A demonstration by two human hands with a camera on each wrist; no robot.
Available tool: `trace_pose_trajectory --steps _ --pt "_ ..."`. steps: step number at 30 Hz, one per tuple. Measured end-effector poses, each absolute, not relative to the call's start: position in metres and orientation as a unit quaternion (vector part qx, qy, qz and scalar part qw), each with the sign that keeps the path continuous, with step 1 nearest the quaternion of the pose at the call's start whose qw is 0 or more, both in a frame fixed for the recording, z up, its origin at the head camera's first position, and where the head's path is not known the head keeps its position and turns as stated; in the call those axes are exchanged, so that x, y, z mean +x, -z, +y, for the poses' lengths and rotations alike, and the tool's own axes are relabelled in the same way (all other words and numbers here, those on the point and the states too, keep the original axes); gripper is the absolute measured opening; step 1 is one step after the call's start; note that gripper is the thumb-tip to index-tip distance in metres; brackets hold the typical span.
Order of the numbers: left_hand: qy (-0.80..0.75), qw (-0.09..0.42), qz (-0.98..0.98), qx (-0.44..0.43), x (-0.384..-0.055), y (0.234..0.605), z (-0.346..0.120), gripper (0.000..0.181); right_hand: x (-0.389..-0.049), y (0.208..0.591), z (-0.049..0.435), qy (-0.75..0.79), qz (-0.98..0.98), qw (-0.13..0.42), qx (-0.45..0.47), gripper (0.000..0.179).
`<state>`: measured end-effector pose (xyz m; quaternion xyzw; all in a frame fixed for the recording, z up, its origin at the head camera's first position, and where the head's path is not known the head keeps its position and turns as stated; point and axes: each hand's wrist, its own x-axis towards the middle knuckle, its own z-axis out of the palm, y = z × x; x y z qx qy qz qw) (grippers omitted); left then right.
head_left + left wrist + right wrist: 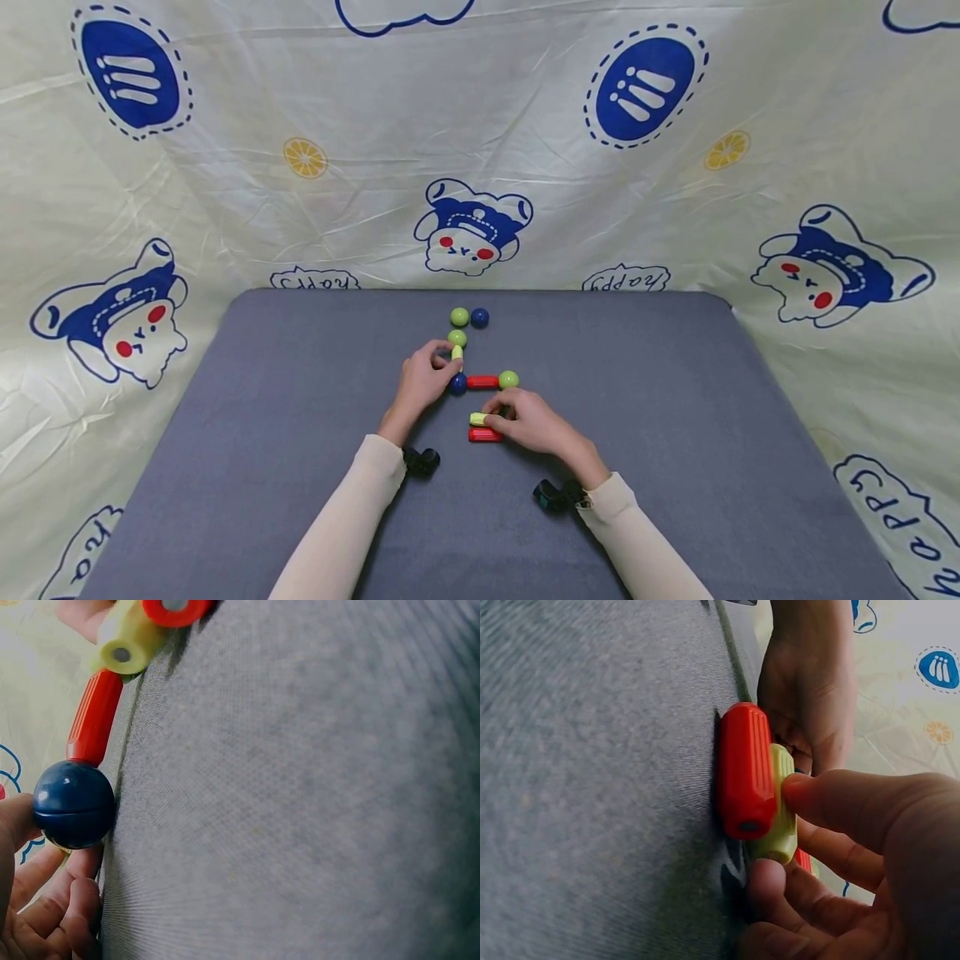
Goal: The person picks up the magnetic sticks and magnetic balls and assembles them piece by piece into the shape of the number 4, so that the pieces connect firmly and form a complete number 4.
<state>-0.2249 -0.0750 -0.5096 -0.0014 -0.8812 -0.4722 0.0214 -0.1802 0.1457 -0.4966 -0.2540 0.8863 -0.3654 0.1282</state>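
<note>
Just below frame centre, our left hand (424,383) pinches the upper yellow rod (457,354) by a blue ball (458,384); further down, our right hand (534,422) pinches the lower yellow rod (477,419). Magnetic ends, if any, could drag the adjacent red rod (483,435) along.

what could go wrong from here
The right hand pinches the nearer yellow rod right beside a loose red rod, so lifting could knock that one askew. The left hand holds the farther yellow rod, close to the blue corner ball; a tug might part that ball from the attached red rod.
</note>
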Motion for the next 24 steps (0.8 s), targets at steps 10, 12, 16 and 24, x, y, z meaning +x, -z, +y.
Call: trace_pose_trajectory --steps 10,12,16,24 --pt "0.478 0.023 -0.878 -0.002 -0.224 0.51 -0.074 0.034 -0.181 0.482 0.146 0.396 0.879 0.122 -0.235 0.011" --pt "0.478 0.022 -0.878 0.0 -0.223 0.51 -0.075 0.034 -0.183 0.478 0.147 0.405 0.877 0.113 -0.233 0.012" --pt "0.475 0.021 -0.88 0.002 -0.223 0.511 -0.075 0.033 -0.187 0.47 0.148 0.412 0.876 0.1 -0.229 0.017" --pt "0.474 0.035 -0.88 -0.004 -0.225 0.513 -0.074 0.032 -0.196 0.457 0.153 0.419 0.877 0.079 -0.22 0.023"
